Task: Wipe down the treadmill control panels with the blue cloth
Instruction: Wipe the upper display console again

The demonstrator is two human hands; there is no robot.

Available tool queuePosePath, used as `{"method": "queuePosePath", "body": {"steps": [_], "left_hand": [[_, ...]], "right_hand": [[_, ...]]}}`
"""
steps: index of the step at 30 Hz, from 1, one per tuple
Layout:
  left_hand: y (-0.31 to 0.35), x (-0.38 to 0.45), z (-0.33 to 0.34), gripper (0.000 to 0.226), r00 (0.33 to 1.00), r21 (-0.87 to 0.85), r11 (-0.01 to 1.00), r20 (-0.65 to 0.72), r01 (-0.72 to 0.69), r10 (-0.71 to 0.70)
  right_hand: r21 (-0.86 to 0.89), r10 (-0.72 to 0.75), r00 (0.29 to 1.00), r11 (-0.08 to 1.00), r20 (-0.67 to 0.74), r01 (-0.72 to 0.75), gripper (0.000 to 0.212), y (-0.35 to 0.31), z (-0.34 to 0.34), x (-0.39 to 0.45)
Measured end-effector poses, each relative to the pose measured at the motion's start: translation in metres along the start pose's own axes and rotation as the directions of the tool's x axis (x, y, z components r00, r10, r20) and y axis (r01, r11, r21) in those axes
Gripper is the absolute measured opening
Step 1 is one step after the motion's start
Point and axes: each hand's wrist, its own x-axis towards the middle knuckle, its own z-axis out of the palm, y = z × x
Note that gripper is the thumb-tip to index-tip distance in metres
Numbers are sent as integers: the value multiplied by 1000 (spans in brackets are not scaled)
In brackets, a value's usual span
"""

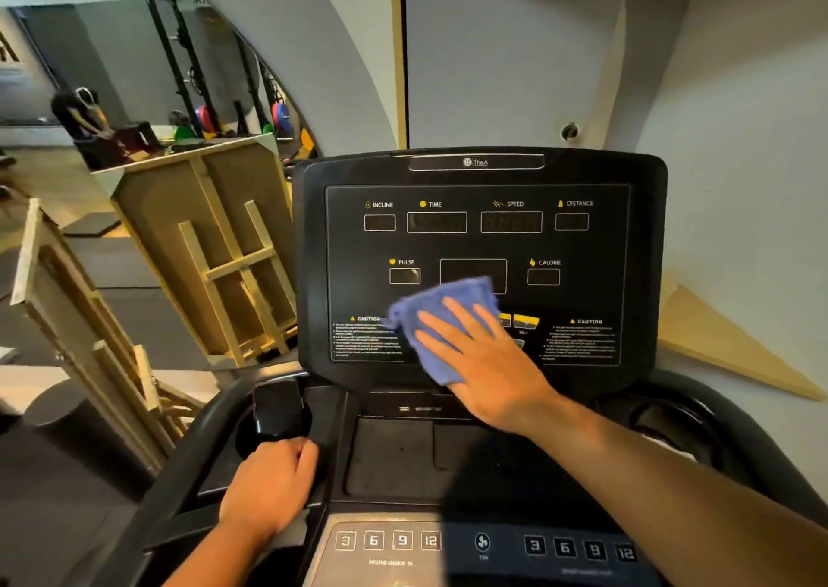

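The black treadmill control panel (481,237) stands upright in front of me, with display windows labelled incline, time, speed, distance, pulse and calorie. My right hand (484,358) lies flat with spread straight fingers on the blue cloth (430,313), pressing it against the lower middle of the panel and covering some buttons. My left hand (269,483) rests with curled fingers on the left side of the lower console, gripping its black ridge. A lower button strip (390,541) with numbered keys sits near the bottom edge.
A dark phone (278,407) sits in the left cup holder. Wooden frames (215,246) lean to the left of the treadmill. A weight rack (201,75) with coloured plates stands far back. A grey wall lies behind the console, with a wooden wedge (726,344) at right.
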Motion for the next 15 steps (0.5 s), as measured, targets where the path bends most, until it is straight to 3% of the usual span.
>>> {"method": "queuePosePath", "body": {"steps": [3, 7, 9, 12, 15], "left_hand": [[2, -1, -1, 47, 1000, -15, 1000, 9, -17, 17], [4, -2, -5, 45, 1000, -16, 1000, 25, -5, 5], [5, -3, -5, 46, 1000, -12, 1000, 28, 14, -14], [5, -2, -6, 46, 999, -13, 1000, 28, 18, -17], [2, 0, -5, 46, 999, -19, 1000, 36, 25, -24]], "right_hand": [[-19, 11, 1000, 1000, 14, -11, 65, -13, 9, -39], [-20, -236, 969, 971, 75, 238, 58, -42, 10, 26], [-13, -280, 956, 959, 87, 283, 58, -49, 5, 65], [-36, -81, 996, 996, -26, 80, 63, -26, -19, 99], [12, 197, 974, 980, -113, -197, 72, 6, -33, 88]]}}
